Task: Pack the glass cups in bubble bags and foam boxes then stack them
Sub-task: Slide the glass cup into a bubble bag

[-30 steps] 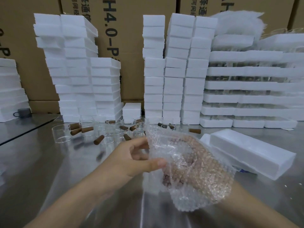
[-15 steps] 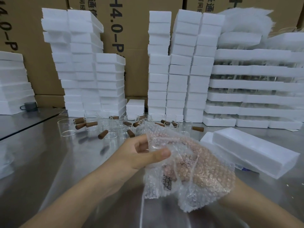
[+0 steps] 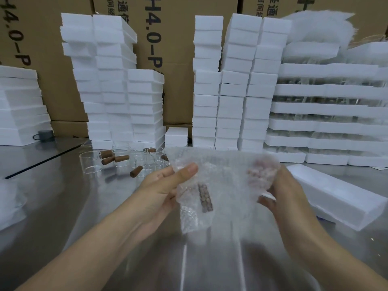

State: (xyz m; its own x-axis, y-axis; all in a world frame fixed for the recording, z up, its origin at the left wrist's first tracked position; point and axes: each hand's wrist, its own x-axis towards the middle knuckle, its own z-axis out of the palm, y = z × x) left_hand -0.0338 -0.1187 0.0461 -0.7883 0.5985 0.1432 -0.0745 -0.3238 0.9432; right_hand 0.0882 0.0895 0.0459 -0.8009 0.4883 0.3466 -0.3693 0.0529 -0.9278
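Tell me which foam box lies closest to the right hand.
The long foam box lying alone on the table beside the right hand; all the others are piled in stacks at the back.

- Bubble bag (image 3: 222, 185): clear film, dotted all over with rows of small round bubbles; a dark brown handle (image 3: 205, 198) shows through it, broken into a grid of dots;
- Glass cups (image 3: 92, 162): colourless and see-through, with reddish-brown handles;
- Foam boxes (image 3: 233, 85): plain matte white, stack after stack; the long foam box (image 3: 336, 196) at right is the same white;
- Cartons (image 3: 178, 91): tan cardboard, printed in black letters and numerals;
- Desk (image 3: 63, 206): silver-grey metal with pale streaks of reflected light;
- Mug (image 3: 45, 135) at far left: dark grey.
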